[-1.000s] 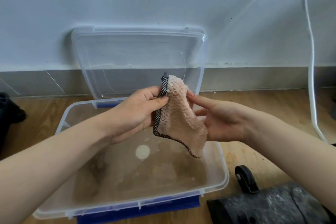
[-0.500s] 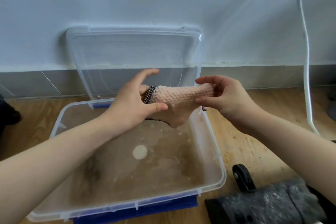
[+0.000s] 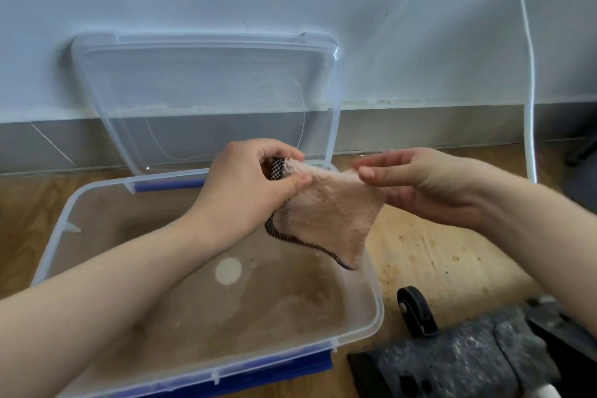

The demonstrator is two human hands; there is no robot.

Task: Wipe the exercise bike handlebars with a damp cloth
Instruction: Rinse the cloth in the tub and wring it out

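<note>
The pink cloth (image 3: 326, 207) hangs spread above the clear tub (image 3: 361, 326), top edge stretched left to right, a lower corner pointing down; the left hand (image 3: 245, 194) grips its checkered end with curled fingers; the right hand (image 3: 423, 184) pinches the opposite corner; murky water (image 3: 245, 307) lies in the tub below.

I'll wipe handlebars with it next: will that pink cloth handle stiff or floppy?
Probably floppy: the pink cloth sags between the left hand and right hand. Likely light, since pinches alone hold it up. Possibly drippy: it hangs over the tub of murky water.
</note>
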